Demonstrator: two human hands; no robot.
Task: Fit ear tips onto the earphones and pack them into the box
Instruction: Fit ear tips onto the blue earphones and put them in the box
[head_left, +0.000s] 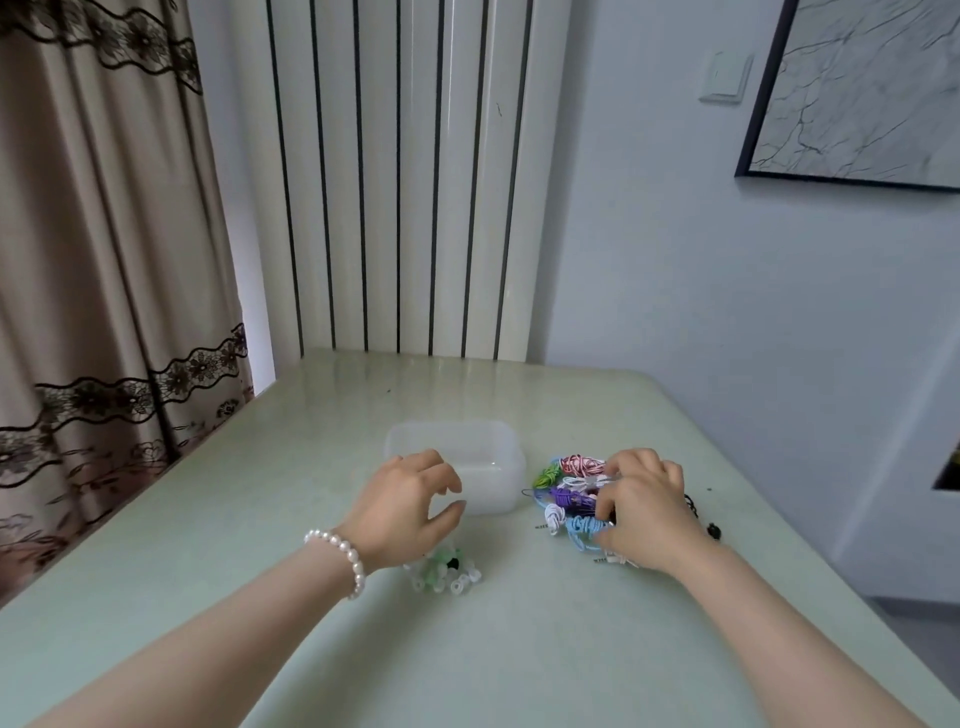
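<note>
A translucent white plastic box (488, 447) stands open in the middle of the table. To its right lies a pile of coiled earphones (569, 493) in pink, green, purple, white and light blue. My right hand (644, 506) lies on that pile with its fingers curled into the cables; which cable it grips is hidden. My left hand (410, 504) hovers in front of the box, fingers loosely curled, holding nothing. Just below it sits a small heap of ear tips (447, 571), white, green and black.
The pale green table (519, 649) meets a wall with a white ribbed panel at the back and a curtain at the left. A black cable (698, 514) lies right of my right hand. I wear a pearl bracelet (343, 561) on the left wrist.
</note>
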